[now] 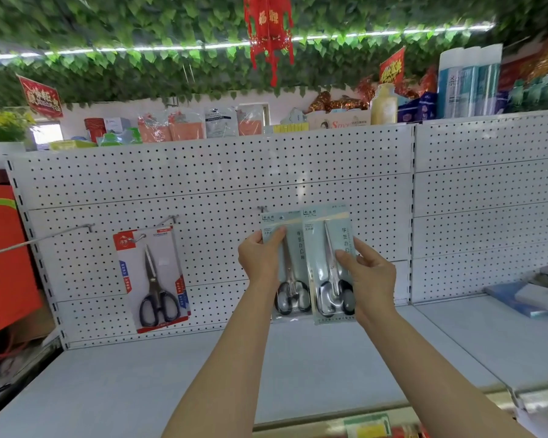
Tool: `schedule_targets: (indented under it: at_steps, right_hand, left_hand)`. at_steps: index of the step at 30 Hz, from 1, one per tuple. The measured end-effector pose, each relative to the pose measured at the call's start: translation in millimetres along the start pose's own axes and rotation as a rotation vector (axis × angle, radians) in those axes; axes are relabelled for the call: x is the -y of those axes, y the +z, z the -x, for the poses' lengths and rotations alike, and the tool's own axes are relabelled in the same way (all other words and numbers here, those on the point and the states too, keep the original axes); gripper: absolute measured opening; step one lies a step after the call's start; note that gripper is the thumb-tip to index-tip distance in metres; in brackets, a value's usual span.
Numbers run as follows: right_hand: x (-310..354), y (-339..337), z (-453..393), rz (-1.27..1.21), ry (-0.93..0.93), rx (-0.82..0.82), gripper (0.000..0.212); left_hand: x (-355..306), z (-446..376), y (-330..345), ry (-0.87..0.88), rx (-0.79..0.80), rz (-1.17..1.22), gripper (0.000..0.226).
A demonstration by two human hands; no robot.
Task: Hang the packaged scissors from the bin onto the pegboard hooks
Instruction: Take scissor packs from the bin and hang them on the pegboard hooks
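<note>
Left hand clamped on the pale blue-grey carded scissors pack by the small metal hook on the white perforated pegboard, right hand pinching a matching second pack just beside it, so probably best to line each hang hole up squarely before pushing on, one at a time.

Each hand grips a scissors pack, seemingly unhung.
</note>
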State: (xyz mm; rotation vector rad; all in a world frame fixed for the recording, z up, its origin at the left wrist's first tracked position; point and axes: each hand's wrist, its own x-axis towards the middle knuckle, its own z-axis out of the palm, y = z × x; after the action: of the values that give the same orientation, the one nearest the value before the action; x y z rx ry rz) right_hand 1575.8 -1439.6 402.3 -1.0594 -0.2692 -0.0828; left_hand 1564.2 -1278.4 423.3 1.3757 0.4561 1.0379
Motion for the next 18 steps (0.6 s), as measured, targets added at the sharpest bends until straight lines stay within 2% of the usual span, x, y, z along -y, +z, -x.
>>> schedule_targets:
  at_steps: [5, 13, 18]
  right_hand:
    - [-2.2, 4.2, -4.0, -0.022, 0.001, 0.023, 0.042]
    - [-8.4, 7.2, -7.7, -0.033, 0.001, 0.042, 0.04]
    - [-12.6, 7.0, -11.5, -0.037, 0.005, 0.038, 0.041]
  left_hand:
    - [-2.0, -7.5, 5.5, 0.027, -0.028, -0.013, 0.02]
    - [9.6, -14.4, 8.2, 0.025, -0.04, -0.001, 0.011]
    - [15.2, -14.5, 8.4, 0.018, -0.049, 0.006, 0.023]
